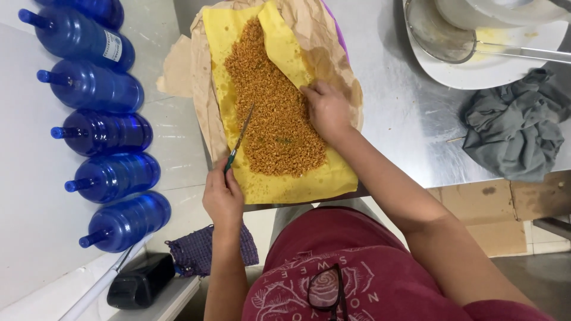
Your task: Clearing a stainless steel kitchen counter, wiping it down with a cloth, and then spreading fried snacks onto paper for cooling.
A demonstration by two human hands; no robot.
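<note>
Two hands work over the yellow sheet [279, 184] of golden crumbs [270, 113]. Left hand [223, 199] grips a green-handled knife [239, 139], blade on the crumbs. Right hand [327, 110] presses flat at the crumbs' right edge.

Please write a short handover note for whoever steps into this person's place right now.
Left hand: holds a green-handled knife, blade tip on the golden crumb filling.
Right hand: presses on the folded edge of the yellow sheet.
The sheet lies open on brown paper on the steel table.
Done: filling spread along the middle, top right corner folded over.
Left: the rest of the sheet is unfolded.
</note>
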